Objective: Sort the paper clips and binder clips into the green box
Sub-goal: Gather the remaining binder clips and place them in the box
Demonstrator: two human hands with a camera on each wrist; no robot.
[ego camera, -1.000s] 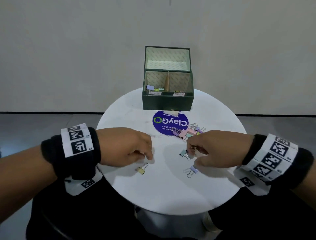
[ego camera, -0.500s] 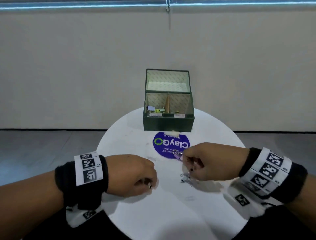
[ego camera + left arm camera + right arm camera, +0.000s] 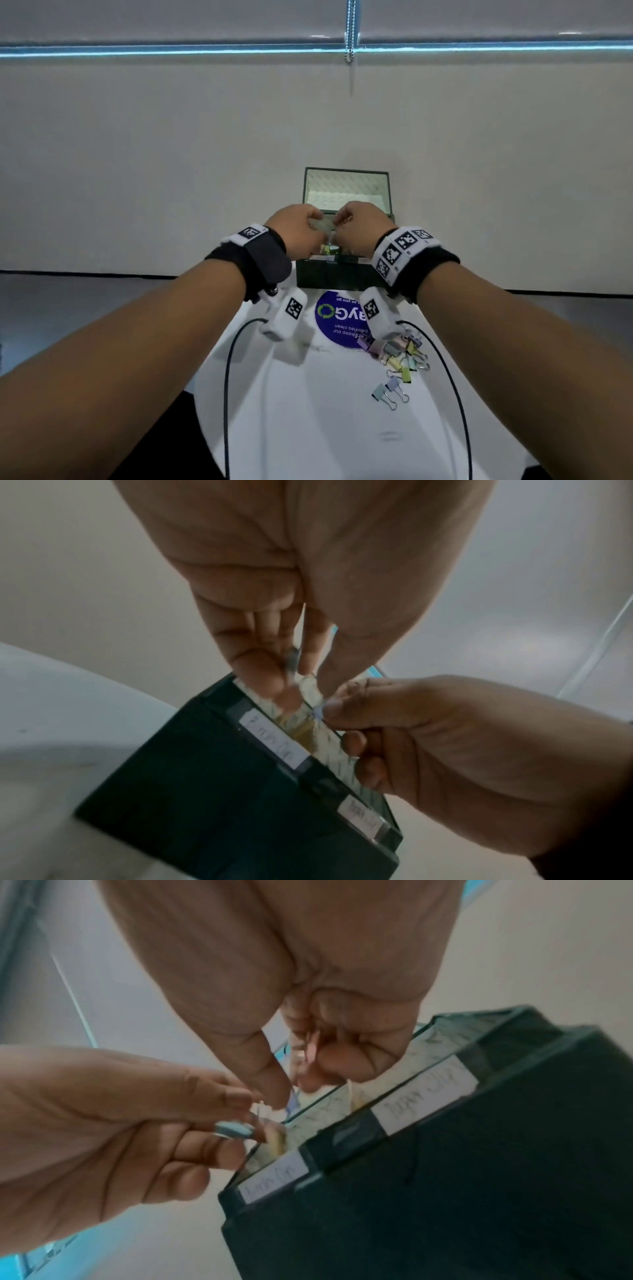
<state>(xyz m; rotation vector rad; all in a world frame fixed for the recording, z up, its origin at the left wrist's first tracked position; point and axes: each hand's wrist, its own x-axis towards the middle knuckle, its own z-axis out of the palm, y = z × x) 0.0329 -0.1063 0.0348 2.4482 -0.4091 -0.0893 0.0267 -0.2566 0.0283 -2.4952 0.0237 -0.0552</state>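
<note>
The green box (image 3: pixel 329 277) stands open at the far side of the round white table (image 3: pixel 335 428), its lid up. Both hands hover side by side over its left compartment, where several clips (image 3: pixel 329 249) lie. My left hand (image 3: pixel 320 226) pinches a small light-blue binder clip (image 3: pixel 234 1130) between thumb and fingers. My right hand (image 3: pixel 337 222) has its fingers curled round a small pinkish clip (image 3: pixel 306 1050); it is blurred. A pile of pastel binder clips and paper clips (image 3: pixel 400 353) lies on the table near right, with two loose binder clips (image 3: pixel 387 390) closer to me.
White labels (image 3: pixel 274 739) sit on the box's front rim, one per compartment. A round blue sticker (image 3: pixel 337 318) lies on the table in front of the box. Two black cables (image 3: pixel 227 377) run from my wrists across the table. A pale wall stands behind.
Both hands have lifted from the table and moved forward over the box, each carrying a clip. The yellow clip that lay by my left hand is gone from the table.
</note>
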